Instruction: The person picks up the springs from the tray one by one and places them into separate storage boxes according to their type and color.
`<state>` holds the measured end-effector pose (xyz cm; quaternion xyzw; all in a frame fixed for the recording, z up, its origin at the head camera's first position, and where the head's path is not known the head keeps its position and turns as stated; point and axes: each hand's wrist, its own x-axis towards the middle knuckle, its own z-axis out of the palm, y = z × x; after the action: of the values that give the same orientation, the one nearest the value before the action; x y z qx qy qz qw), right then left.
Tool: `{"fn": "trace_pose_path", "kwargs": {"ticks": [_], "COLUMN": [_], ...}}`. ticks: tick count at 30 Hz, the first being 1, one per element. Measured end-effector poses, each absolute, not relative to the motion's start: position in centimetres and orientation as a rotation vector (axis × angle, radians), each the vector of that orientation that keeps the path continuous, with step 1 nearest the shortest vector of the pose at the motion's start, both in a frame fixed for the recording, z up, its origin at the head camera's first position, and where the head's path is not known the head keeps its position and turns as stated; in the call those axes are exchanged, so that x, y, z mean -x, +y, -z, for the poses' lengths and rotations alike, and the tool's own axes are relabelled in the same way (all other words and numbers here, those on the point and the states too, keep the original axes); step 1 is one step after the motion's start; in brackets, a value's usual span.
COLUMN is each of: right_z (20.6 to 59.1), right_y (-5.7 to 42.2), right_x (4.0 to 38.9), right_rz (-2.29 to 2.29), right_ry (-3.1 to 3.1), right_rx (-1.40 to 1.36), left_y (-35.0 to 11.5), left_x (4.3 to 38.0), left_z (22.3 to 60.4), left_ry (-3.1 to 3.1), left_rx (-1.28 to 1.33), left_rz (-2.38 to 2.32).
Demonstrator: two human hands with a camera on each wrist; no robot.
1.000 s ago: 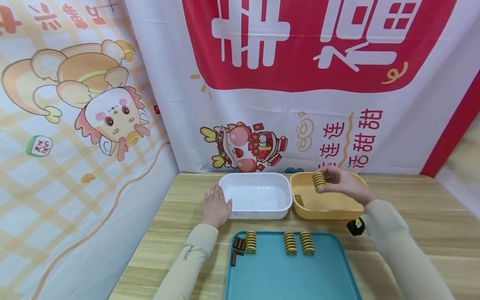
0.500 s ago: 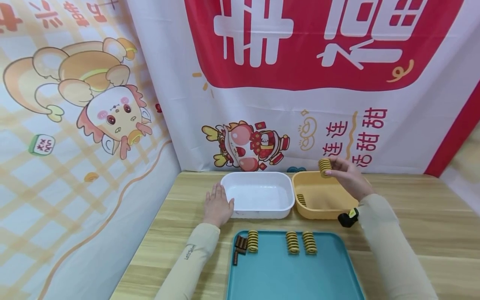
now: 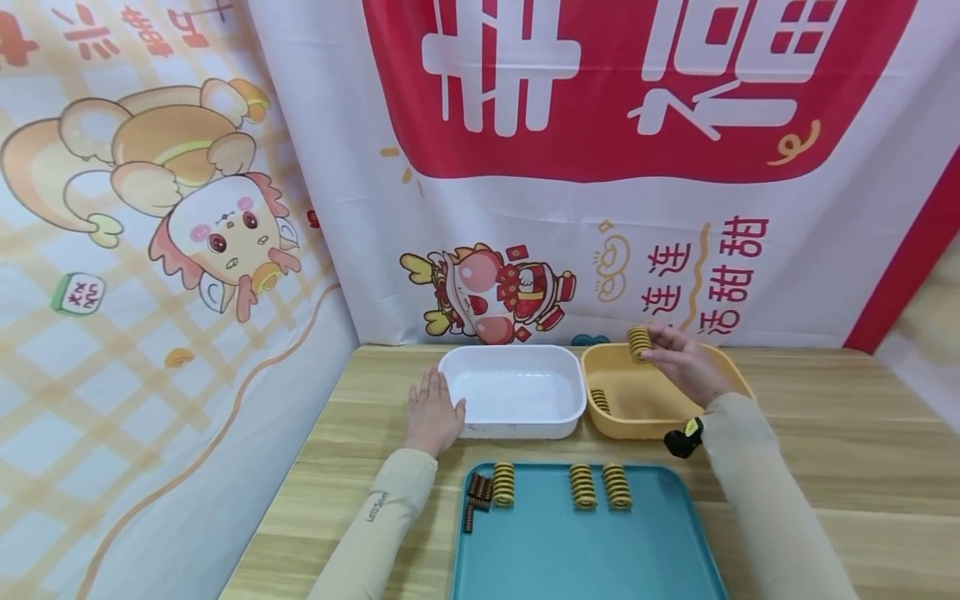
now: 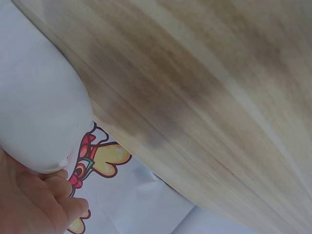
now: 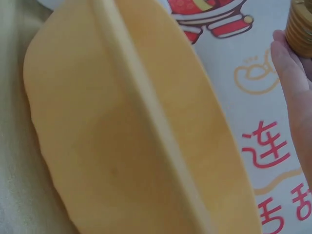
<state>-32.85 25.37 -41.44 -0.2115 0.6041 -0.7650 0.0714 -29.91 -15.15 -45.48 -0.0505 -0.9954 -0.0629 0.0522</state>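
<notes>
My right hand [image 3: 688,360] pinches a yellow coil spring [image 3: 640,344] between thumb and fingertips, holding it upright over the back of the yellow bin [image 3: 660,427]. In the right wrist view the same spring [image 5: 300,27] shows at the upper right corner, by the fingers. Another yellow spring [image 3: 600,401] lies inside that bin at its left end. My left hand [image 3: 435,417] rests with extended fingers against the left rim of the white bin [image 3: 517,429]. In the left wrist view, its fingers [image 4: 46,195] touch the bin's edge.
A teal tray [image 3: 585,550] lies in front of the bins. Three yellow springs [image 3: 583,487] stand along its back edge, with several small brown springs [image 3: 478,492] at its back left corner. The bins stand side by side on a wooden table [image 3: 825,433], before a printed cloth [image 3: 480,208].
My right hand has raised the yellow spring a little from over the yellow bin, then brought it slightly down and left. The left hand stays at the white bin.
</notes>
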Motion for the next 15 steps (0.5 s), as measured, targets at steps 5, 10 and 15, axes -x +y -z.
{"fn": "trace_pose_path", "kwargs": {"ticks": [5,10,15], "right_z": [42.2,43.4,44.6], "right_y": [25.5,25.6,25.6], "right_x": [33.1,33.6,34.1], "right_rz": [2.091,1.851,1.733], "right_ry": [1.949,2.116,2.222], "right_rx": [0.488,0.471,0.448], "left_y": [-15.2,-15.2,-15.2], "left_x": [29.7,29.8,30.0], "left_z": [45.4,45.4,45.6], "left_ry": [-3.035,-3.037,-3.040], "left_rx": [0.148,0.148,0.151], "left_rz": [0.183,0.181,0.178]}}
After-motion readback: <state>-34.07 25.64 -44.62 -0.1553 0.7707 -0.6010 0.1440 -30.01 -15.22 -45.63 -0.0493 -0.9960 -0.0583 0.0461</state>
